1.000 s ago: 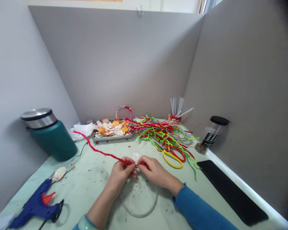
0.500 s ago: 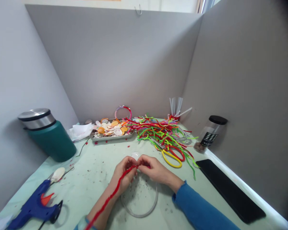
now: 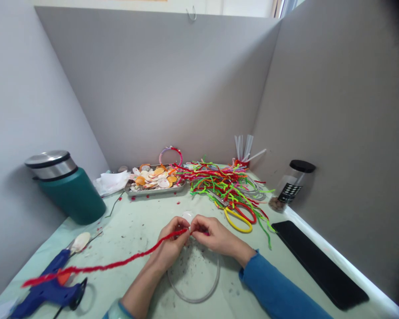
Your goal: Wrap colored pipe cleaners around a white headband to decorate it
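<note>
Where a grey partition (image 3: 159,79) closes in a table (image 3: 129,221) covered in pale green, a clear hoop (image 3: 195,301) shows at the near middle, its far edge hidden. At that edge, the left hand (image 3: 170,248) has thumb and fingertips clamped on a red fuzzy stick (image 3: 115,265); the right hand (image 3: 211,232), just beside it, appears pinched on the hoop, a bit of red showing under its fingers. The stick's long free end runs left of the hoop, above a blue glue gun (image 3: 41,292). For snug turns, it would be wise to grip the hoop firmly with the right, draw the stick tight and lay each turn against its neighbour — with that tail clear of the gun.

Containers, biggest first: left of the hoop and beyond, a green bottle (image 3: 71,195), lidded, contents hidden; behind the hoop, slightly left, a metal tray (image 3: 156,191) of shells (image 3: 156,176); well right, a black-lidded clear jar (image 3: 287,190) with brown lumps (image 3: 276,204) at its bottom; behind and right — the smallest — what seems a red cup (image 3: 242,164) of white sticks (image 3: 248,144).
</note>
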Available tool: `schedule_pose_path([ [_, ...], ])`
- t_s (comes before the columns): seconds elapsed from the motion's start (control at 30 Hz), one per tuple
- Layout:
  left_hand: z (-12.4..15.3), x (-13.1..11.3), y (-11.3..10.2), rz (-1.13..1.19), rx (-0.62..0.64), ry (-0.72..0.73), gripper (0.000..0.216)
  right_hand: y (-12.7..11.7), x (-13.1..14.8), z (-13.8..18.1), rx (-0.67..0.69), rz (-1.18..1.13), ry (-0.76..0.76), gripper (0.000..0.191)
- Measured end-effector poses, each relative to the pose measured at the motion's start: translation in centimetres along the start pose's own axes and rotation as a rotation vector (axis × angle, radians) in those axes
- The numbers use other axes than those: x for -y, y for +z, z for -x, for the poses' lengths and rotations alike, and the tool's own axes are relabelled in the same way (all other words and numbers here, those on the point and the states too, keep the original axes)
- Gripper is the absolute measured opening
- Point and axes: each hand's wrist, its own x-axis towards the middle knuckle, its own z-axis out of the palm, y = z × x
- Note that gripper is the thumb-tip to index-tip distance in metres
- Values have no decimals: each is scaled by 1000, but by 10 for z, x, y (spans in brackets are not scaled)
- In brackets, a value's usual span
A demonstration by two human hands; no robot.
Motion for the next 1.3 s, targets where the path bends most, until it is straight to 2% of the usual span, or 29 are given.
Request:
schedule_pose_path([
  [0.17,0,2,-1,-35,4,2,22,-3,0,0,35,126,-78,3],
  [0.53,-3,11,-1,-116,10,9,18,-1,-3,2,18,274,-178,5],
  [0.87,-6,8,-3,-131,-97,-47,16,-4,0,2,-19,166,43,7],
  [1.13,-6,12,-2,-146,-66,-27,19,7,-1,-1,-141,348,2,5],
  [1.3,-4,8,-2,-203,-71,-16,16,12,-3,-2,-179,383,3,8],
])
